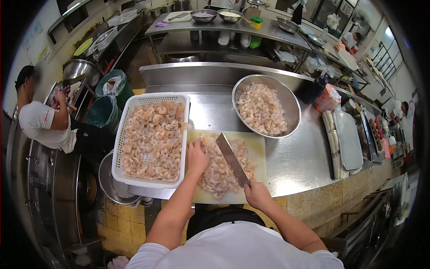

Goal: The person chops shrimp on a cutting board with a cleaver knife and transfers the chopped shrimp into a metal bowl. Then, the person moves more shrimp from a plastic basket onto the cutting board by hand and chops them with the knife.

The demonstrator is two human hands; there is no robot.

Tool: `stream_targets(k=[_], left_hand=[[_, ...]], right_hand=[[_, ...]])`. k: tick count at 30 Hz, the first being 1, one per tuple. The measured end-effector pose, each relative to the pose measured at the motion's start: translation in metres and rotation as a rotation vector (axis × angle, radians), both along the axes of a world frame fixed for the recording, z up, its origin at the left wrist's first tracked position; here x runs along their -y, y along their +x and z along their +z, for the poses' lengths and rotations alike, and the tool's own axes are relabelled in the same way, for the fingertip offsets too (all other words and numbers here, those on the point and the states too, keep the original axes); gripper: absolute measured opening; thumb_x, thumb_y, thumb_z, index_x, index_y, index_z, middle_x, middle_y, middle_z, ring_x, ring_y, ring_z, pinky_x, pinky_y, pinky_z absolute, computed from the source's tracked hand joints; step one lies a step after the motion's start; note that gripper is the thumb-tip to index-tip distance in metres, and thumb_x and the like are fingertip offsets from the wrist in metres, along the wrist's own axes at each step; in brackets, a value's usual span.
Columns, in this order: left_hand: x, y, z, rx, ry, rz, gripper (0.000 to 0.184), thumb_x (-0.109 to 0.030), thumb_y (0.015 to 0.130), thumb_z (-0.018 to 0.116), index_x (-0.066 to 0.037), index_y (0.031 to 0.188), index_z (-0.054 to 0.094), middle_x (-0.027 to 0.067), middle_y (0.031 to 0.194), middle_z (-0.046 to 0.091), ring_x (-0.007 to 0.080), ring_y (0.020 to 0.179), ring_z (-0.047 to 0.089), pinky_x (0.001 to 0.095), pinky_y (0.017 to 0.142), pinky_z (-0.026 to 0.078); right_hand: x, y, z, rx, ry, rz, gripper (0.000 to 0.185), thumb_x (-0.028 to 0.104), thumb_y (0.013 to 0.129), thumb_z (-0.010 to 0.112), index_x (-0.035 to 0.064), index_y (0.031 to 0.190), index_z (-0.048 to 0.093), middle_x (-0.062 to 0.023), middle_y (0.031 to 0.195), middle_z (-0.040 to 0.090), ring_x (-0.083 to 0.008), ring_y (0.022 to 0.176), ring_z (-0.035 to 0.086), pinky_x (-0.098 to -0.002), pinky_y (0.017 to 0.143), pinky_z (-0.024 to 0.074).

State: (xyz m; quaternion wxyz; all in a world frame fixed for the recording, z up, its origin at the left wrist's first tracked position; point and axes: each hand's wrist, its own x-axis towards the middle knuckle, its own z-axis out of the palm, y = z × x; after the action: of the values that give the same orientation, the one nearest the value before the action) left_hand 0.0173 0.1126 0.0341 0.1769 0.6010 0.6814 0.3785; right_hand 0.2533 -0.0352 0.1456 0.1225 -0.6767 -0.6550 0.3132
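The right hand [257, 193] is clenching the handle of a cleaver [232, 158], whose broad rectangular blade is slanting across a pile of peeled shrimp [219, 177]; whether its edge is touching them is not clear. The left hand [198, 157] is resting on the left side of the same pile, its fingertips partly hidden, so whether it is pinching any shrimp cannot be told. The pile is lying on a pale yellow cutting board [258, 150], spreading over much of its smooth surface.

Just beyond, to the left, a white perforated plastic tray [154, 97] is holding a thick layer of peeled shrimp, curled and seemingly whole. To the right, a round stainless-steel bowl [294, 112] is holding a moist, pinkish heap of what appear to be smaller pieces. Judging by these stocks, a good share is already cut, the board's portion is partway through, and the tray's large share is waiting uncut.

Board and bowl are sitting on a brushed-metal worktable [309, 152], which is reflecting the overhead light. Farther left, past ribbed green bins [102, 112], a co-worker [47, 121] in a white shirt is standing at another station.
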Motion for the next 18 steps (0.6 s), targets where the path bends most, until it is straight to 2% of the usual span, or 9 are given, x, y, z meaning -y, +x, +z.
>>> stream_targets(k=[2, 5, 8, 11, 14, 18], left_hand=[[-0.003, -0.002, -0.012, -0.106, -0.089, -0.095, 0.03, -0.006, 0.085, 0.069, 0.001, 0.114, 0.066, 0.0255, 0.115, 0.062, 0.0471, 0.117, 0.057, 0.0544, 0.101, 0.047], [0.031, 0.005, 0.002, -0.022, -0.156, -0.275, 0.025, -0.005, 0.085, 0.069, 0.0, 0.109, 0.069, 0.0233, 0.111, 0.065, 0.0449, 0.108, 0.062, 0.052, 0.094, 0.052], [0.049, 0.004, 0.0, -0.01, -0.094, -0.396, 0.021, -0.005, 0.083, 0.069, -0.002, 0.103, 0.072, 0.0189, 0.105, 0.067, 0.0429, 0.1, 0.065, 0.0499, 0.089, 0.054], [0.058, 0.007, -0.004, 0.068, -0.087, -0.36, 0.021, -0.004, 0.08, 0.07, -0.004, 0.101, 0.073, 0.0168, 0.108, 0.067, 0.0414, 0.103, 0.065, 0.0497, 0.091, 0.054], [0.06, 0.007, -0.013, 0.063, -0.034, -0.346, 0.021, -0.004, 0.079, 0.071, -0.004, 0.1, 0.074, 0.0158, 0.109, 0.068, 0.0401, 0.104, 0.065, 0.0492, 0.09, 0.055], [0.061, 0.004, -0.008, 0.097, -0.034, -0.294, 0.023, -0.005, 0.079, 0.072, -0.005, 0.102, 0.075, 0.0158, 0.108, 0.068, 0.0393, 0.104, 0.066, 0.0454, 0.088, 0.056]], right_hand=[[0.0, 0.0, 0.01, -0.004, -0.021, -0.042, 0.028, 0.02, 0.101, 0.058, -0.007, 0.098, 0.061, -0.0367, 0.083, 0.067, -0.0562, 0.082, 0.067, -0.0633, 0.076, 0.052], [-0.001, 0.001, 0.015, -0.042, 0.012, -0.044, 0.028, 0.021, 0.101, 0.058, -0.007, 0.1, 0.061, -0.0365, 0.084, 0.068, -0.0569, 0.08, 0.066, -0.0639, 0.076, 0.0515], [-0.005, -0.003, 0.004, -0.02, 0.078, 0.0, 0.028, 0.02, 0.101, 0.056, -0.0072, 0.101, 0.062, -0.036, 0.085, 0.069, -0.0562, 0.079, 0.067, -0.0637, 0.077, 0.0526], [-0.013, -0.011, 0.002, 0.081, 0.003, 0.101, 0.026, 0.016, 0.1, 0.054, -0.0076, 0.103, 0.063, -0.0361, 0.086, 0.07, -0.0543, 0.081, 0.07, -0.0628, 0.078, 0.0548], [-0.017, -0.009, -0.037, 0.154, -0.031, 0.183, 0.025, 0.014, 0.098, 0.053, -0.0077, 0.104, 0.064, -0.0361, 0.087, 0.07, -0.0526, 0.083, 0.072, -0.0617, 0.078, 0.0568], [-0.04, -0.018, -0.055, 0.151, 0.001, 0.193, 0.024, 0.017, 0.098, 0.058, -0.0069, 0.097, 0.063, -0.0349, 0.091, 0.07, -0.0531, 0.085, 0.07, -0.061, 0.079, 0.0558]])
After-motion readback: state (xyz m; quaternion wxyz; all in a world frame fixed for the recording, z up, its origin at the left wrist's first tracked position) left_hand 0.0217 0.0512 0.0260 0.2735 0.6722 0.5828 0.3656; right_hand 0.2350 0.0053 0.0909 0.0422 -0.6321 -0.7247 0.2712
